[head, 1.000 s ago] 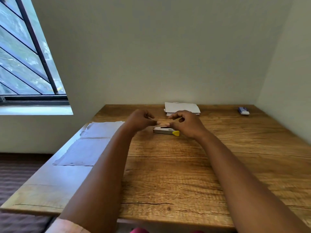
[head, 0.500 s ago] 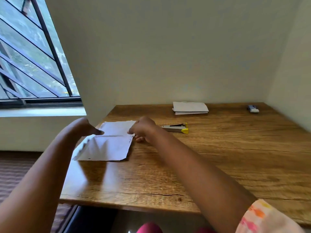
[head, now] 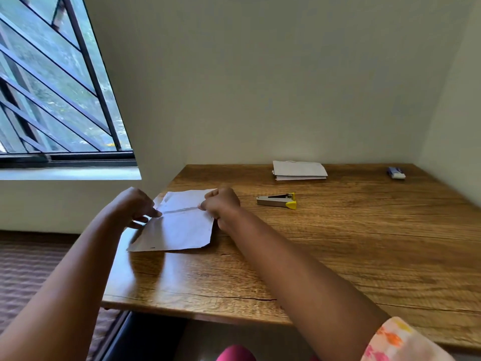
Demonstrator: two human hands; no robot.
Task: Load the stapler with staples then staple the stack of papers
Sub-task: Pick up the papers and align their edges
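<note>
My left hand (head: 135, 208) pinching the left edge of the creased papers (head: 179, 225), my right hand (head: 221, 204) gripping their right edge, stapler (head: 277, 200) right of the papers on the tabletop (head: 338, 256), second paper stack (head: 299, 170) beyond the stapler

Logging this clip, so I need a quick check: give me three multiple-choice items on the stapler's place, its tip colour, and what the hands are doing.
1. Where is the stapler?
A. on the table, right of the sheet
B. in the right hand
C. on the far stack

2. Its tip colour?
A. red
B. yellow
C. green

3. The hands?
A. both idle
B. one on the stapler
C. both holding the sheet

Answers: 1 A, it lies alone on the wood; 2 B, yellow end cap; 3 C, left hand and right hand grip opposite edges.
</note>
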